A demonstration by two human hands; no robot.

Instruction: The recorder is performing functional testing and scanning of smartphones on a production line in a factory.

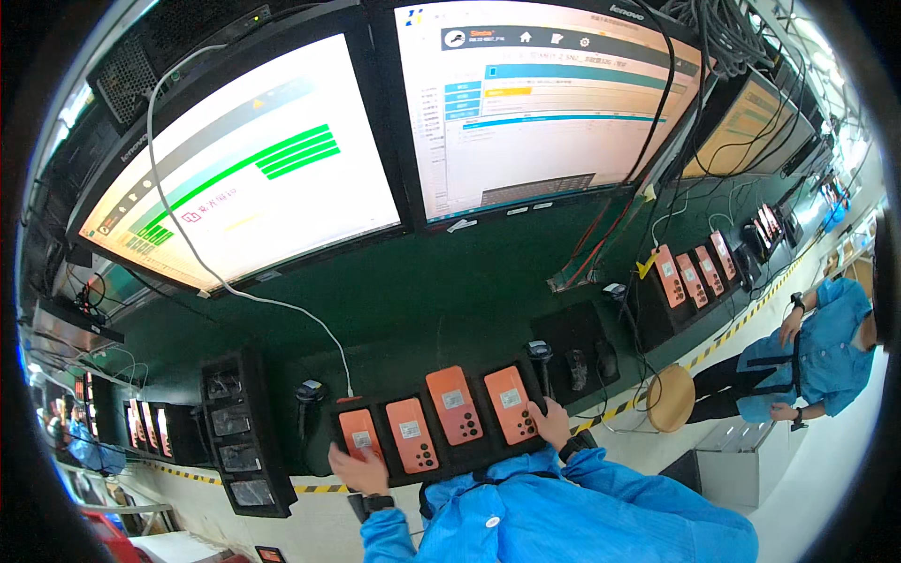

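On the green bench, a white cable reaches one of four coral smartphones, three uncabled; I can't tell whether left hand or right hand grips.

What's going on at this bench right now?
Someone in blue sleeves has both hands at a black tray holding four coral-coloured phones, camera sides up. The left hand is over the lower part of the leftmost phone, and a white cable reaches down near that phone's top. The right hand is at the tray's right end, beside the rightmost phone. Another person in blue stands off to the right.
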